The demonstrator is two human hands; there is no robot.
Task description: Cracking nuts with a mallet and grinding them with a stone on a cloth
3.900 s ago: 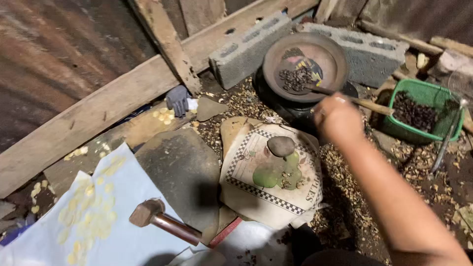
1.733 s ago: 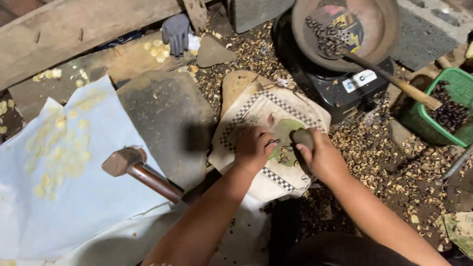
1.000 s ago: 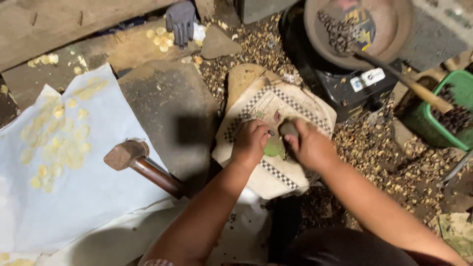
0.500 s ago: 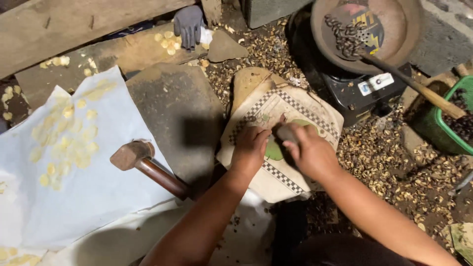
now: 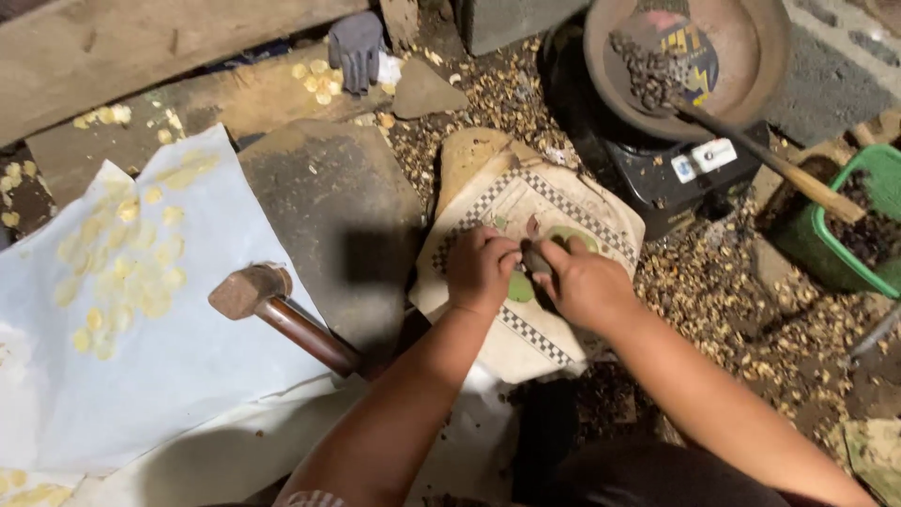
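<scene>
A cream cloth with a checkered border [image 5: 601, 202] lies on the ground, with flat green pieces [image 5: 519, 287] on it. My two hands meet over the cloth. My right hand [image 5: 589, 284] grips a small dark stone [image 5: 537, 259]. My left hand [image 5: 481, 270] has its fingers curled against the stone's other end, just above a green piece. What lies under my palms is hidden.
A hammer [image 5: 246, 289] rests beside a flat grey slab [image 5: 328, 202]. Left of them lies a white sheet [image 5: 188, 366] with several yellow flattened chips. A pan of dark seeds [image 5: 741, 42] sits on a black stove [image 5: 657, 174]. At right stands a green basket [image 5: 887, 174]. Husks litter the ground.
My right arm came back from the pan and picked up the stone. Both hands then closed together over the green pieces on the cloth, and the view has shifted slightly.
</scene>
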